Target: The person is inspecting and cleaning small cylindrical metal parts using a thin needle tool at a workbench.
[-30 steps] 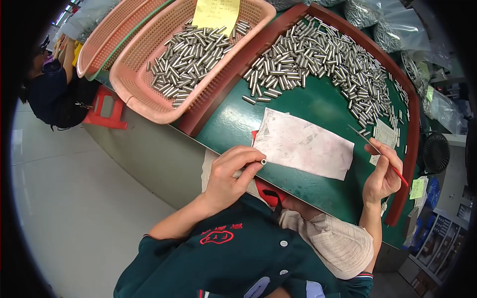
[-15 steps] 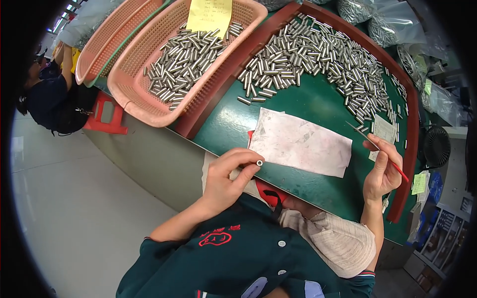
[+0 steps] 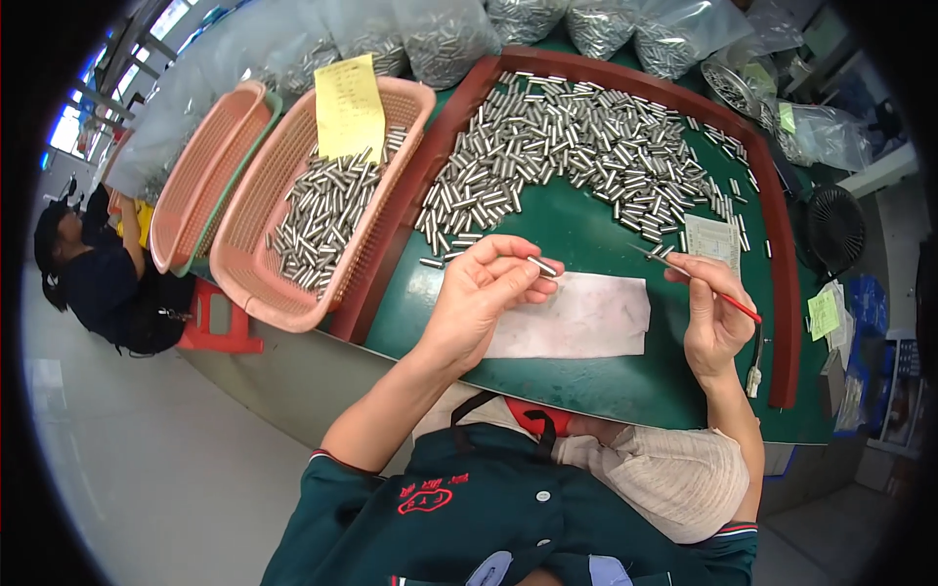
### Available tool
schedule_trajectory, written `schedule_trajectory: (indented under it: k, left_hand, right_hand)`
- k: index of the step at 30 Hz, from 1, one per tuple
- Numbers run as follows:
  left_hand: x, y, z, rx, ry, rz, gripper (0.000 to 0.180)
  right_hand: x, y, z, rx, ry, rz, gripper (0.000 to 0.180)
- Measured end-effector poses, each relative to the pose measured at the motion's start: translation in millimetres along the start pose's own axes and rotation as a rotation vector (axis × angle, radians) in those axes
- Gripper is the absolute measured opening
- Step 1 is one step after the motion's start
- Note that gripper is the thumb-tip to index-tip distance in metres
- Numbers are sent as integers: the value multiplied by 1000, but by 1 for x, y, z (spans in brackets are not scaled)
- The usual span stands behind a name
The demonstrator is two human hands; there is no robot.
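Between the thumb and fingers of my left hand point(image 3: 477, 298) is a small hollow metal tube point(image 3: 543, 266), held tilted above the pale stained cloth point(image 3: 576, 317). My right hand point(image 3: 718, 317) is closed around a slim tool point(image 3: 735, 305) with a red handle and a thin metal shaft. The tool's tip points left toward the tube, apart from it. Beyond my hands a wide pile of metal tubes point(image 3: 586, 142) covers the far part of the green tabletop point(image 3: 674, 376). A paper slip point(image 3: 712, 241) lies just behind my right hand.
A reddish-brown raised border point(image 3: 785, 342) edges the work area. At left, a pink basket point(image 3: 376, 230) holds more tubes and a yellow note point(image 3: 350, 107). Filled plastic bags point(image 3: 445, 44) stand behind. A black fan point(image 3: 835, 232) is at right; another person point(image 3: 93, 269) sits far left.
My view has tipped toward the far side of the table. My left hand has moved forward over the cloth, and its tube has turned from end-on to side-on. Both hands keep their hold.
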State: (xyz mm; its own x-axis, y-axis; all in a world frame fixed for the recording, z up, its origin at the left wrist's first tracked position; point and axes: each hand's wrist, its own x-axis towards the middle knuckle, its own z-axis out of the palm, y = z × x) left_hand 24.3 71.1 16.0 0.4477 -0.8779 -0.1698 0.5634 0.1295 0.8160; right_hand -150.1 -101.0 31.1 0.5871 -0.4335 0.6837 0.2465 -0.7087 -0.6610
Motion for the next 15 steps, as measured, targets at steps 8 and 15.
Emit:
schedule_trajectory:
  k: [8, 15]
  left_hand:
    - [64, 11, 33, -115, -112, -200, 8]
    - [83, -4, 23, -273, -116, -302, 8]
  right_hand:
    - [-1, 3, -7, -67, 44, -13, 11]
    - [-1, 7, -8, -79, 64, 3, 13]
